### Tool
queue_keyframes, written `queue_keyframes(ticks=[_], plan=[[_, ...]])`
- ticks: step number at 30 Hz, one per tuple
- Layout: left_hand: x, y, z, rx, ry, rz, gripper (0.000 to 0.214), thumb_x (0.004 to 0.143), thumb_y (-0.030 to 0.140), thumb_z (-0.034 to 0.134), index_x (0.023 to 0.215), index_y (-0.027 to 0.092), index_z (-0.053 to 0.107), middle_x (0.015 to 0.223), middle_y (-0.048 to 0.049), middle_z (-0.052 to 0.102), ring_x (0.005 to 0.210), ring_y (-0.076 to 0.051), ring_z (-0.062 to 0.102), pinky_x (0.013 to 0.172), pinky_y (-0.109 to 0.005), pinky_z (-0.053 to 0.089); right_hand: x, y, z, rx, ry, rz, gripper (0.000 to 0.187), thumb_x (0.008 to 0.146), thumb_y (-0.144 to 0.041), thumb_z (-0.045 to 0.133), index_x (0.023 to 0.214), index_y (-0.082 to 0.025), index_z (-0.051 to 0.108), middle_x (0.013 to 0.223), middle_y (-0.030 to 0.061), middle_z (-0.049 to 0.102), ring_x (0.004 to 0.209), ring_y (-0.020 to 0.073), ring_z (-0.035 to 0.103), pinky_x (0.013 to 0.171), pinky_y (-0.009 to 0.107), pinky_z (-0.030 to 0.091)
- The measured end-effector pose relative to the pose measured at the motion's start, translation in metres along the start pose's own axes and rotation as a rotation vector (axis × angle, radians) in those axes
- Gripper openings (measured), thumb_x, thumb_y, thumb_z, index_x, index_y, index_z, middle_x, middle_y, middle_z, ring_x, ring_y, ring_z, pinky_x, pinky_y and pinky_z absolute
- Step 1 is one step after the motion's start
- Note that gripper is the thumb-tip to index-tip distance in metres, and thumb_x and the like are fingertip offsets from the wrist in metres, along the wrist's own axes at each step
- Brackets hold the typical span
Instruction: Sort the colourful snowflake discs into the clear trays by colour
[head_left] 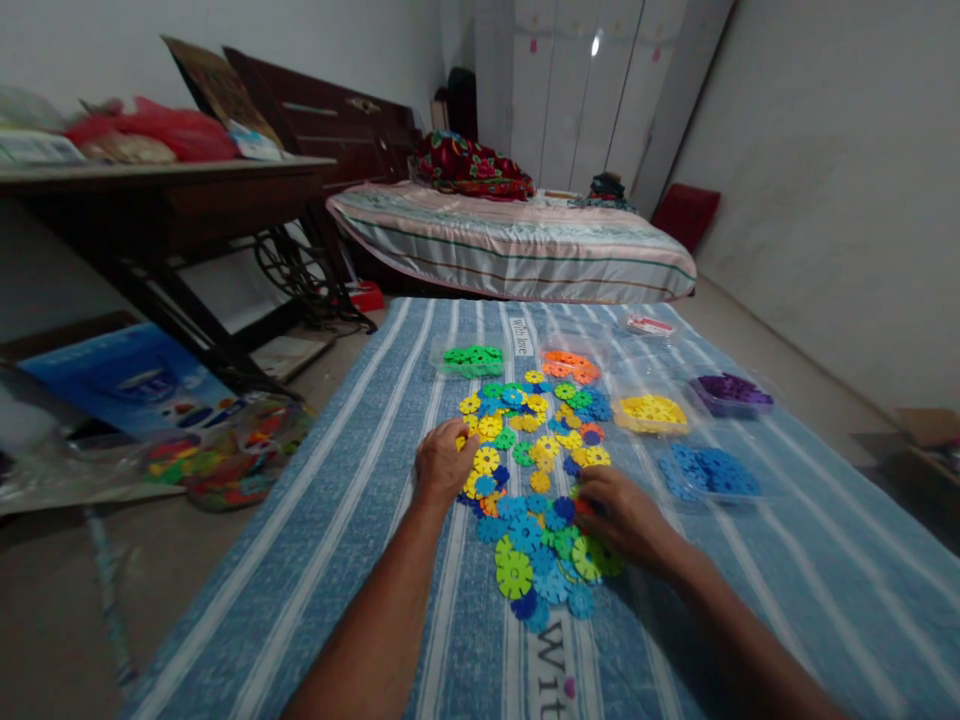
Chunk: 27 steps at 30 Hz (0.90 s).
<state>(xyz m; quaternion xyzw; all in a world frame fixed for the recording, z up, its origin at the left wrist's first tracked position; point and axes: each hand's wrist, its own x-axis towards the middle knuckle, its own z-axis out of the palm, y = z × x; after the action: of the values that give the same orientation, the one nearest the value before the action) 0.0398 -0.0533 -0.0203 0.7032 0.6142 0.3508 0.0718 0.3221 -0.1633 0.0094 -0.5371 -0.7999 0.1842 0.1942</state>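
A loose heap of flat plastic snowflake discs (pixel 536 470) in yellow, blue, green and orange lies on a blue striped cloth (pixel 360 500). My left hand (pixel 444 465) rests on the heap's left edge, fingers curled over yellow discs. My right hand (pixel 621 515) lies on the heap's right side, fingers bent over blue and green discs; what they grip is hidden. Sorted piles sit beyond: green discs (pixel 472 358), orange discs (pixel 570 366), yellow discs (pixel 649 410), purple discs (pixel 731 390), blue discs (pixel 709 472).
A bed (pixel 517 245) with a striped cover stands behind the cloth. A dark table (pixel 165 190) stands at the left, with a clear bag of coloured discs (pixel 225 455) and a blue box (pixel 127 385) on the floor beside it.
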Motion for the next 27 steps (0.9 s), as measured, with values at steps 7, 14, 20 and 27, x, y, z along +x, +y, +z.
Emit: queue_keyframes(ticks=[7, 14, 20, 27], plan=[[-0.001, -0.001, -0.001, 0.004, 0.009, 0.017, 0.012, 0.082, 0.029, 0.056, 0.082, 0.022, 0.066, 0.108, -0.0078, 0.073, 0.106, -0.024, 0.066, 0.098, -0.039, 0.050, 0.002, -0.005, -0.010, 0.299, -0.010, 0.074, 0.007, 0.077, -0.014, 0.064, 0.075, -0.021, 0.066, 0.108, 0.0075, 0.068, 0.105, 0.0241, 0.064, 0.091, 0.037, 0.050], [-0.001, -0.002, 0.000, 0.013, 0.002, -0.002, 0.014, 0.082, 0.030, 0.055, 0.085, 0.022, 0.066, 0.110, -0.0066, 0.073, 0.105, -0.023, 0.066, 0.097, -0.037, 0.050, 0.045, -0.004, -0.046, 0.235, 0.021, -0.016, 0.009, 0.081, -0.022, 0.063, 0.073, -0.020, 0.066, 0.088, 0.0055, 0.071, 0.085, 0.0211, 0.066, 0.078, 0.033, 0.050], [-0.001, -0.004, 0.002, 0.007, 0.020, 0.008, 0.013, 0.081, 0.029, 0.057, 0.086, 0.022, 0.067, 0.109, -0.0067, 0.073, 0.104, -0.023, 0.066, 0.096, -0.037, 0.050, 0.118, 0.024, -0.090, 0.009, 0.739, 0.004, 0.025, 0.082, -0.042, 0.063, 0.090, -0.019, 0.070, 0.093, 0.0106, 0.074, 0.085, 0.0260, 0.067, 0.078, 0.039, 0.052], [-0.002, -0.003, 0.002, -0.006, 0.019, 0.011, 0.010, 0.082, 0.027, 0.058, 0.083, 0.021, 0.066, 0.108, -0.0069, 0.072, 0.106, -0.023, 0.066, 0.098, -0.038, 0.050, 0.084, 0.040, -0.030, 0.090, 0.613, 0.038, 0.031, 0.086, -0.047, 0.054, 0.084, -0.021, 0.071, 0.084, 0.0077, 0.074, 0.074, 0.0223, 0.068, 0.071, 0.035, 0.054]])
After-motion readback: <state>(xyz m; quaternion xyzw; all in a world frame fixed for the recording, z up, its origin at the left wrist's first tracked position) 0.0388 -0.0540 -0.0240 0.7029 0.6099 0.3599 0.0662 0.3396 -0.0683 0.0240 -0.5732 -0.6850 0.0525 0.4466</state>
